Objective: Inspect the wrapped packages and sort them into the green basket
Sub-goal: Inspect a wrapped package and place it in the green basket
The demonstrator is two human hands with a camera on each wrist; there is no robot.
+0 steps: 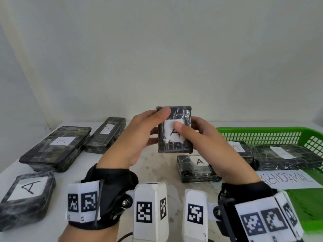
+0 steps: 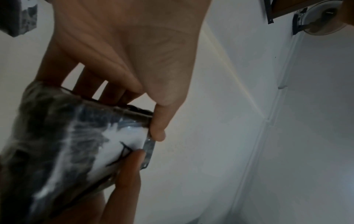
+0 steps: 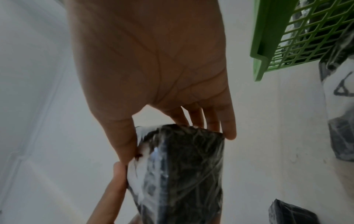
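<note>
A small black package (image 1: 181, 147) wrapped in clear film, with a torn white label marked A, is held upright above the table between both hands. My left hand (image 1: 139, 137) grips its left side, thumb over the top left corner. My right hand (image 1: 201, 137) grips its right side, thumb on the label. The package (image 2: 63, 144) appears in the left wrist view with my left thumb (image 2: 159, 125) on its edge. In the right wrist view the package (image 3: 184, 169) is pinched between thumb and fingers. The green basket (image 1: 262, 133) stands at the right.
Two A-labelled packages (image 1: 283, 154) lie in the basket above a paper sign reading ABNORMAL (image 1: 286, 179). Another A package (image 1: 197, 168) lies on the table (image 1: 157, 163) below my hands. At left lie a large B package (image 1: 57, 147), a long A package (image 1: 106, 135) and a small A package (image 1: 26, 194).
</note>
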